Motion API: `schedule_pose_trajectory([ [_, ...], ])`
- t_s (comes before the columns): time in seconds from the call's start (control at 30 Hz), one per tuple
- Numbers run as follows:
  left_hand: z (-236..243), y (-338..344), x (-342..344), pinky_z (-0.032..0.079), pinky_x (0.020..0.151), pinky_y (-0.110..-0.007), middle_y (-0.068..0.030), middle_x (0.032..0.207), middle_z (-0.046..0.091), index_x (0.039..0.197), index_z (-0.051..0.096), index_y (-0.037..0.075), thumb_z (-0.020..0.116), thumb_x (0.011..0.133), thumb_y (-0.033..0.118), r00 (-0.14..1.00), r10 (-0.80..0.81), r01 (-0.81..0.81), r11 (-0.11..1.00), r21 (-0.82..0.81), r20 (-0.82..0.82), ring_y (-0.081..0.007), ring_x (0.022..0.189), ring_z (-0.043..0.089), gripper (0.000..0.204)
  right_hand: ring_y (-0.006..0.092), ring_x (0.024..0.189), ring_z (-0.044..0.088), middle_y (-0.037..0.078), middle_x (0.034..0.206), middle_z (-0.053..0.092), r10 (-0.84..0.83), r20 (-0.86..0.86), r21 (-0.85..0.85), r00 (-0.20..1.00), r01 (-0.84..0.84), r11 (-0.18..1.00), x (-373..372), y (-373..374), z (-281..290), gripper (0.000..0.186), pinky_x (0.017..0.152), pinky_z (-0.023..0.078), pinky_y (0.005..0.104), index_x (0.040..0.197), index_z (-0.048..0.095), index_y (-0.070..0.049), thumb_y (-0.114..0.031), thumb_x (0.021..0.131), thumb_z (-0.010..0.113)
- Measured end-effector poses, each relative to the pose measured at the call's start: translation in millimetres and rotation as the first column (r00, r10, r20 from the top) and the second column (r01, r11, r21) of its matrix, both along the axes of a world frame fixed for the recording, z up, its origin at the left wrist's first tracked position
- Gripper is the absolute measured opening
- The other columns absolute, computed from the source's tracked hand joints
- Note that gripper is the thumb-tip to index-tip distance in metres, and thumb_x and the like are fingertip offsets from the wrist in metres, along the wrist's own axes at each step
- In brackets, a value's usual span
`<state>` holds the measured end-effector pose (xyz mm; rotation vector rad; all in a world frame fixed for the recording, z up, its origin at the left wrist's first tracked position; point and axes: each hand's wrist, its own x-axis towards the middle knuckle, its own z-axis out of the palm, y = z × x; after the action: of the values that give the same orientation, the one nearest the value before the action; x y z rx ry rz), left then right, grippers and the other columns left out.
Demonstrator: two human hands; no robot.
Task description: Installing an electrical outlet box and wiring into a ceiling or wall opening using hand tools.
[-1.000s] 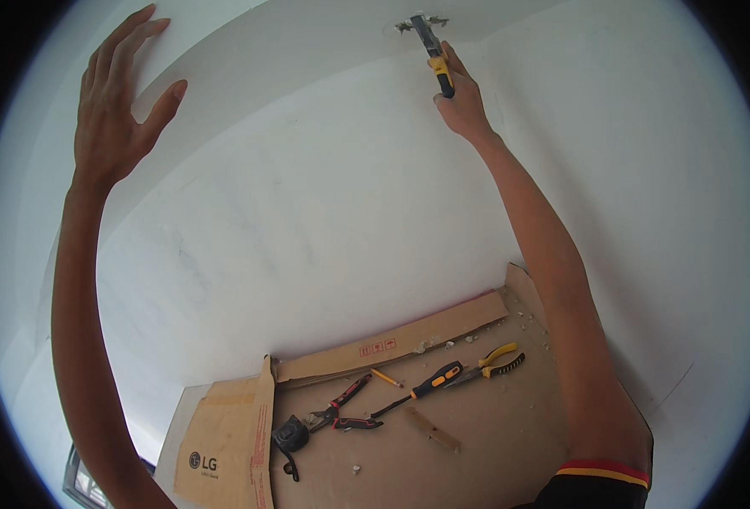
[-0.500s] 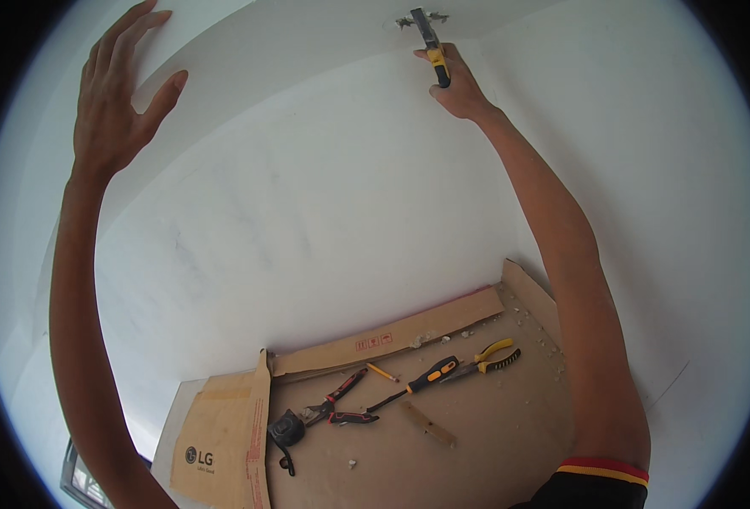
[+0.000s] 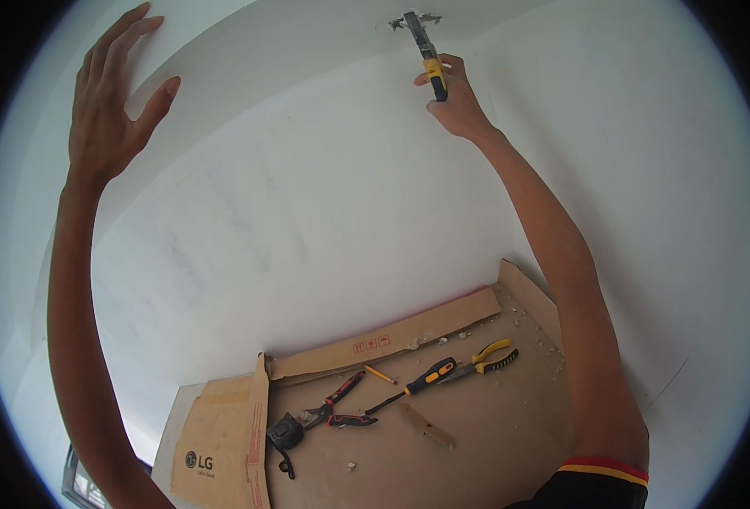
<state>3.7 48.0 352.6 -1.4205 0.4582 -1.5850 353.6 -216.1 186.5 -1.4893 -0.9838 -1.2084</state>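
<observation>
My left hand [image 3: 112, 110] is raised at the upper left with fingers spread, fingertips at or very near the white upper surface [image 3: 222, 47]. My right hand [image 3: 460, 106] grips a yellow-and-black utility knife [image 3: 434, 72] with a grey body, whose upper end is at a ragged, broken hole [image 3: 396, 25] in that surface. The knife partly covers the hole, so I cannot tell how deep its end sits. Some of my right fingers are lifted off the handle.
Below, a cardboard sheet [image 3: 477, 424] with folded flaps lies along white walls [image 3: 307, 204]. On it are red-and-black pliers [image 3: 341, 390], a black tape measure [image 3: 286, 433], a screwdriver [image 3: 430, 373], yellow-handled pliers [image 3: 495, 356], a pencil [image 3: 379, 373], a brown strip [image 3: 426, 424] and plaster crumbs.
My right hand and the knife rose slightly, then dropped back a little. Some right fingers have loosened and extended leftward. My left hand has shifted only slightly.
</observation>
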Motion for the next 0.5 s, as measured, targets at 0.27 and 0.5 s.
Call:
schedule_pose_trajectory([
  [0.27, 0.1, 1.5, -3.1, 0.036, 0.113, -0.055, -0.0030, 0.153, 0.040, 0.143, 0.043, 0.023, 0.062, 0.090, 0.048, 1.000, -0.006, 0.007, 1.000, 0.020, -0.013, -0.0311, 0.140, 0.037, 0.062, 0.0331, 0.133, 0.038, 0.015, 0.142, 0.035, 0.138, 0.067, 0.033, 0.988, -0.141, 0.989, -3.6, 12.9, 0.5, 0.045, 0.111, 0.035, 0.0423, 0.114, 0.060, -0.003, 0.004, 0.069, 0.053],
  [0.5, 0.5, 0.7, -1.6, 0.036, 0.112, -0.055, -0.0033, 0.153, 0.040, 0.143, 0.043, 0.023, 0.061, 0.090, 0.049, 1.000, -0.006, 0.006, 1.000, 0.020, -0.008, -0.0309, 0.140, 0.038, 0.062, 0.0330, 0.139, 0.032, 0.016, 0.145, 0.031, 0.077, 0.016, 0.096, 0.997, -0.078, 0.992, 5.4, 19.4, 6.3, 0.053, 0.112, 0.034, 0.0418, 0.125, 0.056, 0.001, 0.000, 0.072, 0.056],
])
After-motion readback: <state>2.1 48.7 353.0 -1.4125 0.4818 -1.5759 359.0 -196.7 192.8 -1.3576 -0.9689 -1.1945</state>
